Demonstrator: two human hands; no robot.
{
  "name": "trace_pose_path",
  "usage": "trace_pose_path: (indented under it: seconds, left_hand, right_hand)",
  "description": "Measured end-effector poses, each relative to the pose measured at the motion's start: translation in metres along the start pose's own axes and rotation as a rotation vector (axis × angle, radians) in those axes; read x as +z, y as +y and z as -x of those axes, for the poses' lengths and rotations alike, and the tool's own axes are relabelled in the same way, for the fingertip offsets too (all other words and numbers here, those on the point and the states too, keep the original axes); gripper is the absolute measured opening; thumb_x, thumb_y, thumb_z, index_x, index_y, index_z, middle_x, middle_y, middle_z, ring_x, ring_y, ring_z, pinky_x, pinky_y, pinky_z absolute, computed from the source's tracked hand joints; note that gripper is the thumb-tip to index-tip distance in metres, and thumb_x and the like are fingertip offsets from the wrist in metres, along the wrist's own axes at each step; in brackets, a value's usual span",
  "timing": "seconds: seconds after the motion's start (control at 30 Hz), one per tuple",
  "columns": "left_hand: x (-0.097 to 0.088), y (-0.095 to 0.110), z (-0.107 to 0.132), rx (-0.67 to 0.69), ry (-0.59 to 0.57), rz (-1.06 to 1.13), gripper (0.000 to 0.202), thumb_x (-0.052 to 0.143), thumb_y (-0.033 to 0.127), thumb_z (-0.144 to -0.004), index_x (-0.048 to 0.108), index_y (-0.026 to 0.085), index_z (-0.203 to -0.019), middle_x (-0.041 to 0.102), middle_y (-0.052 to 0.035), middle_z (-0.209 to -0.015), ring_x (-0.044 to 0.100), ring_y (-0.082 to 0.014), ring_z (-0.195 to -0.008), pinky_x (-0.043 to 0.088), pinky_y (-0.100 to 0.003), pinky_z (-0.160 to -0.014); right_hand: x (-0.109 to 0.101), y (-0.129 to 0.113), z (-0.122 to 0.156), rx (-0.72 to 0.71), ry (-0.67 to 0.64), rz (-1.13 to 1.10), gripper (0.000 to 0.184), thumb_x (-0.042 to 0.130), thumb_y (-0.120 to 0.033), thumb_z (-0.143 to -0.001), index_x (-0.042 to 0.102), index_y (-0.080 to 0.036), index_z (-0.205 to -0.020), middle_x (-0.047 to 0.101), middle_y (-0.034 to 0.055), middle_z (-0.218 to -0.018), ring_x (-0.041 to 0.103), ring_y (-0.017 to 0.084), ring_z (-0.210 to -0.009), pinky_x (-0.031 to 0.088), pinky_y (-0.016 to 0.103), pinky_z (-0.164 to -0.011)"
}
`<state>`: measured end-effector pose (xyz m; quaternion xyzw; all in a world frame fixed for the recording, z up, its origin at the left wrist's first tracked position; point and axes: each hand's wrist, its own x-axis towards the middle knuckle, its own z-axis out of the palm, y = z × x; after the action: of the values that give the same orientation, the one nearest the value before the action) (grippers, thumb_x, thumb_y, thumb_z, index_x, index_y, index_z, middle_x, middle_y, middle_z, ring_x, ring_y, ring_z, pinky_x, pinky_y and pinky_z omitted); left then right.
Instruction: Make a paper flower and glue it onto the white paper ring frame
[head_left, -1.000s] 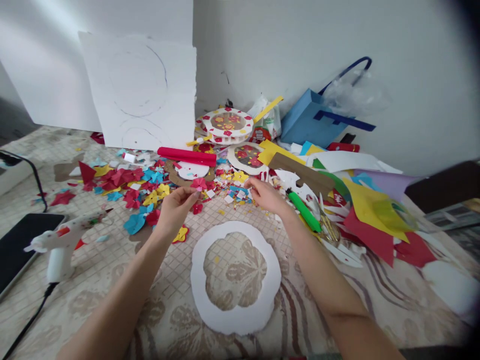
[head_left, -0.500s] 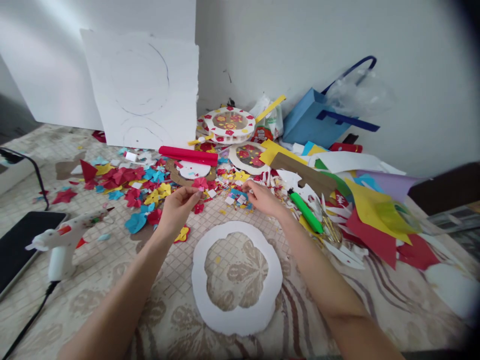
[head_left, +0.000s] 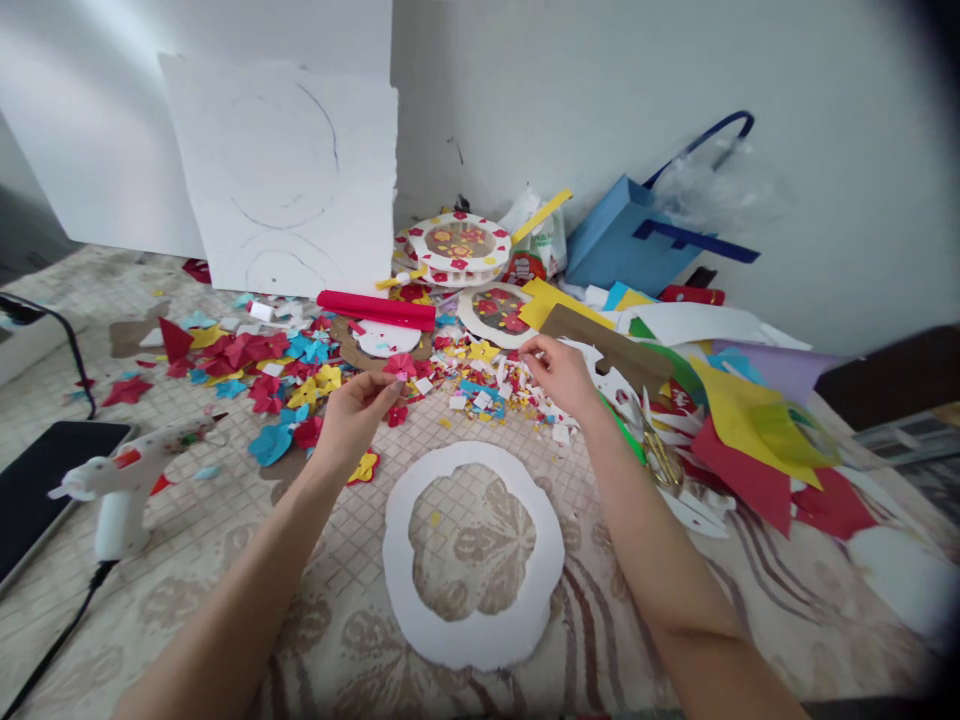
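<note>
My left hand (head_left: 360, 405) is closed in a pinch, with a tiny pink paper piece (head_left: 402, 377) at its fingertips. Right behind those fingertips lies a red paper flower (head_left: 400, 364). Over the right side of the heap of paper scraps (head_left: 495, 385), my right hand (head_left: 559, 375) has its fingers bent together; whether anything is between them is hidden. A white ring with a flower-shaped opening (head_left: 401, 560) rests flat on the patterned cloth between my forearms.
A white glue gun (head_left: 124, 500) and a black phone (head_left: 45, 480) lie at left. Paper flowers (head_left: 259, 350) spread behind it. Gold-handled scissors (head_left: 664, 460) and coloured paper sheets (head_left: 742, 430) are at right. Decorated round pieces (head_left: 459, 245) and a blue bag (head_left: 626, 235) stand at the back.
My right hand has moved right and slightly back, away from the blue and white scraps, and now covers part of the green cutter. My left hand has stayed nearly still.
</note>
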<state>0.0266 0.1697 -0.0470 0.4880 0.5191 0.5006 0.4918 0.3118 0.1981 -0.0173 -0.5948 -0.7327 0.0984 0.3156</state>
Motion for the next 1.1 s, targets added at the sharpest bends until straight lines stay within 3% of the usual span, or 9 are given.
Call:
trace_pose_path:
  seconds: [0.13, 0.3, 0.47, 0.57, 0.83, 1.1]
  left_hand:
    - [0.000, -0.001, 0.000, 0.008, -0.007, 0.008, 0.033, 0.070, 0.042, -0.068, 0.063, 0.014, -0.082, 0.069, -0.0055, -0.078, 0.060, -0.0139, -0.068, 0.042, -0.023, -0.060]
    - [0.001, -0.001, 0.000, 0.006, -0.019, 0.006, 0.034, 0.070, 0.044, -0.069, 0.062, 0.014, -0.083, 0.069, -0.0061, -0.080, 0.059, -0.0135, -0.069, 0.042, -0.023, -0.060]
    - [0.002, 0.000, 0.000, 0.002, -0.010, -0.012, 0.034, 0.070, 0.044, -0.069, 0.062, 0.014, -0.083, 0.069, -0.0057, -0.078, 0.059, -0.0134, -0.067, 0.042, -0.023, -0.059]
    - [0.001, 0.000, 0.001, 0.007, -0.011, -0.023, 0.034, 0.070, 0.044, -0.069, 0.063, 0.014, -0.083, 0.069, -0.0059, -0.077, 0.059, -0.0139, -0.067, 0.042, -0.024, -0.059]
    - [0.002, 0.000, 0.001, 0.008, -0.014, -0.028, 0.035, 0.069, 0.045, -0.069, 0.063, 0.014, -0.083, 0.069, -0.0064, -0.077, 0.060, -0.0152, -0.067, 0.042, -0.024, -0.059]
    - [0.002, -0.002, 0.000, 0.000, -0.024, 0.013, 0.037, 0.071, 0.046, -0.067, 0.062, 0.014, -0.081, 0.068, -0.0049, -0.075, 0.060, -0.0143, -0.066, 0.044, -0.024, -0.061]
  right_hand:
    - [-0.012, 0.004, -0.001, 0.036, 0.089, 0.017, 0.011, 0.051, -0.019, -0.080, 0.062, -0.018, -0.082, 0.066, 0.0015, -0.069, 0.057, 0.014, -0.058, 0.040, 0.025, -0.061]
    - [0.000, 0.004, 0.003, 0.066, -0.152, -0.044, 0.020, 0.043, -0.013, -0.082, 0.060, -0.019, -0.091, 0.071, 0.0016, -0.078, 0.056, 0.011, -0.052, 0.041, 0.024, -0.059]
    - [0.021, 0.001, 0.007, 0.001, -0.308, 0.036, 0.027, 0.041, -0.009, -0.082, 0.060, -0.020, -0.098, 0.071, 0.0030, -0.085, 0.061, 0.014, -0.063, 0.042, 0.025, -0.063]
    - [0.023, 0.005, 0.006, -0.002, -0.250, 0.112, 0.026, 0.042, -0.011, -0.083, 0.061, -0.020, -0.099, 0.070, 0.0049, -0.089, 0.063, 0.017, -0.074, 0.044, 0.027, -0.068]
    - [0.012, 0.015, 0.000, -0.002, -0.131, 0.094, 0.021, 0.045, -0.014, -0.083, 0.060, -0.020, -0.097, 0.071, 0.0054, -0.094, 0.064, 0.018, -0.078, 0.045, 0.030, -0.074]
    - [0.030, -0.005, -0.010, -0.007, -0.265, -0.071, 0.025, 0.042, -0.009, -0.082, 0.059, -0.019, -0.097, 0.070, 0.0040, -0.096, 0.063, 0.013, -0.071, 0.046, 0.025, -0.070]
